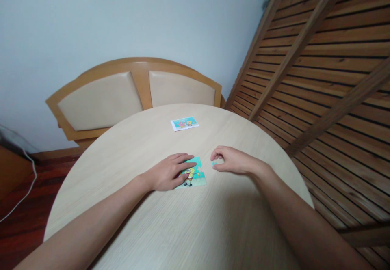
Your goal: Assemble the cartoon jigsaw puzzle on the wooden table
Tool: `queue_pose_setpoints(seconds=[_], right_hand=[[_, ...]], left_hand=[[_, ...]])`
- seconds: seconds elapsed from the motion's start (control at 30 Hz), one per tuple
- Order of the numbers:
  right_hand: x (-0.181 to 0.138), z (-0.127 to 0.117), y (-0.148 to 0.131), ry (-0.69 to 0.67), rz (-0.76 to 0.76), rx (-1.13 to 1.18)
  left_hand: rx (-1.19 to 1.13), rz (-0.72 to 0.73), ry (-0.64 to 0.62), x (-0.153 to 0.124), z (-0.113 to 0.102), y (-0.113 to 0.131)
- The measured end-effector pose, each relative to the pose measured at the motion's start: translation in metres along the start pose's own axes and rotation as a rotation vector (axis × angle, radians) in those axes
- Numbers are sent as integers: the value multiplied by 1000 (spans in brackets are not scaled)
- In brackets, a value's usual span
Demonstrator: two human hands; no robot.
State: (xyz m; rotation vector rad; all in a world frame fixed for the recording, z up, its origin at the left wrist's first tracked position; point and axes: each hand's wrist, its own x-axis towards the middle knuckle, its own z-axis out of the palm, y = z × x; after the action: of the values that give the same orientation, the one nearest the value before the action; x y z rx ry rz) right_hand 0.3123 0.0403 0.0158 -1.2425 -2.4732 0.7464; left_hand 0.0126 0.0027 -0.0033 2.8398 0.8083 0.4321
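A partly joined jigsaw puzzle [199, 180] with a yellow cartoon figure on turquoise lies on the table. My left hand [171, 171] rests on its left side, fingers spread flat over it and covering part of the picture. Just right of the puzzle, my right hand [228, 159] is curled, with a small turquoise puzzle piece [214, 163] between thumb and fingers. A gap with knobbed edges shows on the puzzle's right side, facing that piece.
Farther back on the round wooden table [146, 140] lies a picture card [185, 123] with cartoon figures. A padded bench back [103, 99] stands behind the table. To the right leans a slatted wooden panel [304, 79]. A white cable [34, 168] hangs at the left.
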Motion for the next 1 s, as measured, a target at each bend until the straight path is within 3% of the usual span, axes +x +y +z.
queue_pose_setpoints(seconds=[0.43,0.7,1.0], right_hand=[[-1,1,0,69,29,-73],[4,9,-12,77,-102,-147],[10,18,-26,74,-248,-66]], left_hand=[[2,-3,3,0,-1,1],[-2,9,14,1,-1,1],[8,2,8,3,0,2]])
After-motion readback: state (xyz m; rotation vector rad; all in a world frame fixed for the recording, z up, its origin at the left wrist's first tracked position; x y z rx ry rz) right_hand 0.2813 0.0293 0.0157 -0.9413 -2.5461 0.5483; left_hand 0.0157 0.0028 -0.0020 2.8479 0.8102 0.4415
